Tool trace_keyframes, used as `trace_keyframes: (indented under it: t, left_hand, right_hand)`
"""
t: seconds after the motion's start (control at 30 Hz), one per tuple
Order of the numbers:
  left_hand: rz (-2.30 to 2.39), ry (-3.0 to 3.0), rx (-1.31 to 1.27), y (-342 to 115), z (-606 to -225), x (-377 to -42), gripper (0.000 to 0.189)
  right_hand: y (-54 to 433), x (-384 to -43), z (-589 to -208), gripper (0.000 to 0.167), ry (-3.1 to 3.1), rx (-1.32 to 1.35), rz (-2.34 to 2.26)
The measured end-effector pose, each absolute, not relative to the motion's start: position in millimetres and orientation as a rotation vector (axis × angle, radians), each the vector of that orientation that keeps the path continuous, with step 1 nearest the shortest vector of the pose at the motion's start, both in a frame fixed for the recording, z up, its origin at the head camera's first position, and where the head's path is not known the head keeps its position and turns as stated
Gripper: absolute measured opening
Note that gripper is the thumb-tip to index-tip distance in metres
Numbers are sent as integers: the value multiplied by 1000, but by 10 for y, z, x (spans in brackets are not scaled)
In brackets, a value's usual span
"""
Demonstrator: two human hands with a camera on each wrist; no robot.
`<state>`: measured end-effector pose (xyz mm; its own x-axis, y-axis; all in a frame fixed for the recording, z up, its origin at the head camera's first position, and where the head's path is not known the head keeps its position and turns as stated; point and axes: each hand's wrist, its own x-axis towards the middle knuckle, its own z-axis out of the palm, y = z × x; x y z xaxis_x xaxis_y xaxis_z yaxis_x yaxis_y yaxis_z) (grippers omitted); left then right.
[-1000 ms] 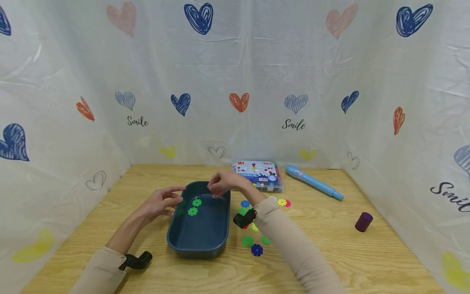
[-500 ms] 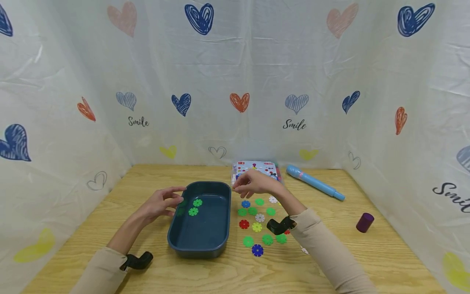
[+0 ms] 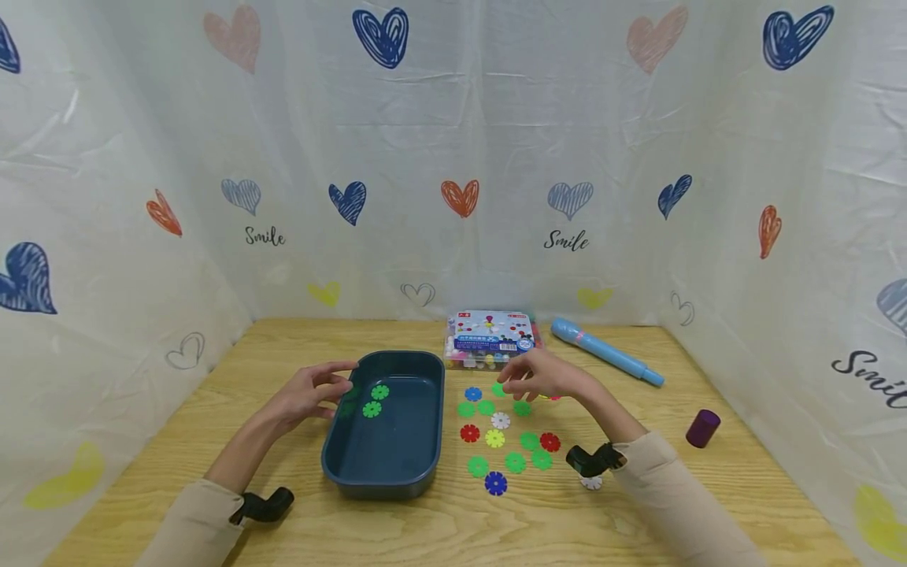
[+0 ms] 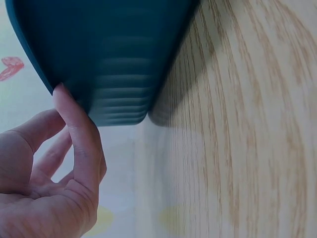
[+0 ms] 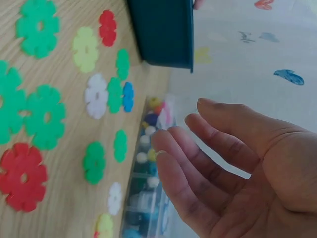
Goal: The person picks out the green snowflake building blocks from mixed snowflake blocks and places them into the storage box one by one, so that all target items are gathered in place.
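Observation:
A dark blue-green tray (image 3: 383, 487) stands on the wooden table, with two green notched discs (image 3: 372, 409) lying inside. My left hand (image 3: 305, 399) is at its left side; in the left wrist view a fingertip touches the outside of the tray's wall (image 4: 124, 44) near the rim. To the tray's right, my right hand (image 3: 546, 375) hovers over loose discs, near a green disc (image 3: 499, 389). Its fingers are loosely bent and apart, with nothing between them in the right wrist view. Around it lie green, white, yellow (image 3: 494, 439), red (image 3: 549, 442) and blue discs.
A clear box of coloured beads (image 3: 492, 339) with a printed label sits at the back. Right of it lies a light blue microphone-shaped toy (image 3: 608, 352). A dark purple cylinder (image 3: 703, 428) stands at the far right. A heart-patterned curtain (image 3: 460, 260) encloses the table.
My right hand has moved from above the tray rightward over the loose discs, and its fingers have loosened. The left hand stays at the tray; the two green discs inside have not moved.

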<state>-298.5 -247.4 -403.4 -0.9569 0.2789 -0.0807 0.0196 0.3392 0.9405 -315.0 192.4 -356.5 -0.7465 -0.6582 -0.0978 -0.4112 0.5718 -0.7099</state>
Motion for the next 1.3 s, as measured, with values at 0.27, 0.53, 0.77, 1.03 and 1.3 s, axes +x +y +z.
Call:
trace_keyframes:
  t: [0.27, 0.53, 0.77, 1.03, 1.3]
  left_hand:
    - [1669, 2364, 271, -2481, -4029, -2974, 56]
    - [1661, 2370, 262, -2483, -4035, -2978, 56]
    - [1648, 2374, 284, -2483, -4027, -2984, 57]
    - [1658, 2365, 275, -2480, -4020, -2983, 56]
    - [1663, 2362, 271, -2484, -4028, -2982, 55]
  right_hand:
    - [2095, -3133, -3732, 30, 2475, -859, -962]
    - [2174, -3142, -3884, 27, 2555, -807, -903]
    - [2205, -3179, -3979, 23, 2613, -790, -823]
    - [2193, -3205, -4020, 25, 2636, -774, -777]
    - [2170, -3200, -4037, 25, 2648, -748, -758]
